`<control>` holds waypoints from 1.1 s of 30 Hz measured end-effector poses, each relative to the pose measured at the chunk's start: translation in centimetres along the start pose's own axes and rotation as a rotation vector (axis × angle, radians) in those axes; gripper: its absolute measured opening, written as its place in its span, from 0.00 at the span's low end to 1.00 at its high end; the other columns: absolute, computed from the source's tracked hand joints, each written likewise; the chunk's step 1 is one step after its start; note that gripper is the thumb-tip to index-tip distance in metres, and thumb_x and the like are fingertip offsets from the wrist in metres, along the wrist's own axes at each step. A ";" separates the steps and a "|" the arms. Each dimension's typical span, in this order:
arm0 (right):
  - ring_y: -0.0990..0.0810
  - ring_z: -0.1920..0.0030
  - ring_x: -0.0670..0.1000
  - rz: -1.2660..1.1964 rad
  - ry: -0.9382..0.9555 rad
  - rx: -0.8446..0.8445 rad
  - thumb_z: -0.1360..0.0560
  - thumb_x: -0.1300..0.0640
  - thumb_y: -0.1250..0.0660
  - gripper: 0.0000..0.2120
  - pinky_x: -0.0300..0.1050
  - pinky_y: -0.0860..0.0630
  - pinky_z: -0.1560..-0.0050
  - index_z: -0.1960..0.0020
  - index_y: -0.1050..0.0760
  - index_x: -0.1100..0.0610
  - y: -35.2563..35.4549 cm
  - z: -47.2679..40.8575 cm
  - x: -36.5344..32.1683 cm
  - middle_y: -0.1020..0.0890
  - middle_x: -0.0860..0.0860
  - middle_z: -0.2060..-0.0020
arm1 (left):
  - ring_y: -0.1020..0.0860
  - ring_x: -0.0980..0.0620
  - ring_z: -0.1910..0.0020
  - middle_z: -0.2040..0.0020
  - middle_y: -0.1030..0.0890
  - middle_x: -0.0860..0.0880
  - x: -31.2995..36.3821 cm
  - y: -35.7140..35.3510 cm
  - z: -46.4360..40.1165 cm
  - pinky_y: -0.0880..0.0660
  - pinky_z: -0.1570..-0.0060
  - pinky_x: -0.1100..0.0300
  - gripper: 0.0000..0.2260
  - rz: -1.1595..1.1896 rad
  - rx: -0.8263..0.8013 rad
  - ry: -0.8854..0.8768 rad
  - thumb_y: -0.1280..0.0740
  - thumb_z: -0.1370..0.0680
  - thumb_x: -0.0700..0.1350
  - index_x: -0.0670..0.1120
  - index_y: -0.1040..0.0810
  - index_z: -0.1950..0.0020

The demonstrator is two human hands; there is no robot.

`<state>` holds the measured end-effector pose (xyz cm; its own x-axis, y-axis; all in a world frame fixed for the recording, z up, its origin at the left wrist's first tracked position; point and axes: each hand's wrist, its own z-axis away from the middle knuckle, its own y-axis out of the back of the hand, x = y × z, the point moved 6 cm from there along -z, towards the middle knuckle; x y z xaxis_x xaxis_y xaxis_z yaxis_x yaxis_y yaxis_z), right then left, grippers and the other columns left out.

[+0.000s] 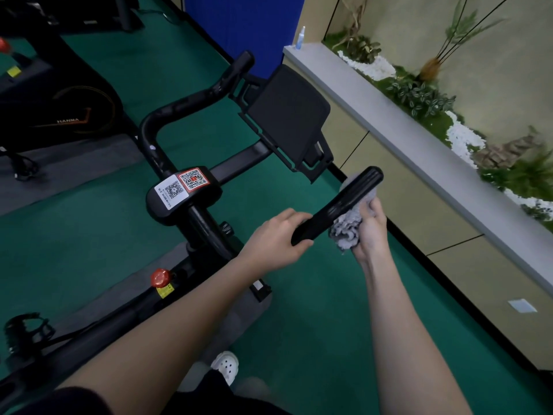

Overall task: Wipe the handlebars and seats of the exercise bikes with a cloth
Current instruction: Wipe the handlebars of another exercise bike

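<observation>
A black exercise bike stands under me, its handlebar stem (191, 199) carrying two QR stickers. The right handlebar grip (350, 199) points up and to the right. My left hand (278, 238) is closed around the near end of that grip. My right hand (371, 229) holds a crumpled grey cloth (348, 226) pressed against the underside and far side of the grip. The left handlebar (191, 106) curves away at the upper left, untouched. A black tablet holder (287, 115) sits at the bar's centre. The seat is out of view.
A second black bike (57, 100) stands at the upper left on the green floor. A grey-topped ledge (419, 139) with plants and white pebbles runs along the right. A small spray bottle (300, 37) stands on its far end. A red knob (160, 277) sits on the frame.
</observation>
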<state>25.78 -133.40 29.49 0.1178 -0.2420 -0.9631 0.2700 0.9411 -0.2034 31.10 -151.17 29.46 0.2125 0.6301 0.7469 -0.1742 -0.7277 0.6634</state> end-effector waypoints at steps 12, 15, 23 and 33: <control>0.16 0.50 0.53 0.025 -0.101 -0.104 0.20 0.64 0.41 0.08 0.46 0.19 0.50 0.44 0.26 0.56 -1.0 2.9 3.2 0.18 0.57 0.46 | 0.24 0.49 0.46 0.42 0.26 0.51 -0.1 0.0 0.0 0.24 0.48 0.49 0.21 0.001 0.020 -0.007 0.34 0.24 0.51 0.50 0.30 0.32; 0.16 0.51 0.53 0.022 -0.128 -0.101 0.19 0.64 0.41 0.09 0.45 0.19 0.53 0.44 0.25 0.56 -1.1 3.4 3.7 0.17 0.56 0.49 | 0.24 0.48 0.46 0.42 0.26 0.50 0.0 0.0 0.1 0.24 0.48 0.48 0.21 0.002 0.019 -0.012 0.34 0.24 0.51 0.49 0.30 0.32; 0.18 0.45 0.56 0.114 -0.159 -0.135 0.19 0.65 0.43 0.13 0.45 0.20 0.50 0.36 0.27 0.60 -1.5 6.2 6.0 0.19 0.59 0.42 | 0.24 0.47 0.43 0.39 0.27 0.49 0.0 0.1 0.2 0.26 0.45 0.47 0.22 -0.008 0.012 -0.031 0.35 0.23 0.51 0.48 0.31 0.31; 0.18 0.47 0.54 0.327 -0.061 0.033 0.19 0.62 0.40 0.09 0.46 0.23 0.45 0.45 0.23 0.55 -0.1 10.3 5.8 0.17 0.54 0.50 | 0.25 0.45 0.41 0.37 0.28 0.48 -0.3 -0.1 0.4 0.26 0.44 0.47 0.24 -0.017 -0.052 -0.059 0.37 0.22 0.52 0.47 0.34 0.28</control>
<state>36.30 -137.31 25.77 0.2601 0.0571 -0.9639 0.2393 0.9633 0.1217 31.49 -151.36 29.16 0.2720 0.6237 0.7328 -0.2194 -0.7013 0.6783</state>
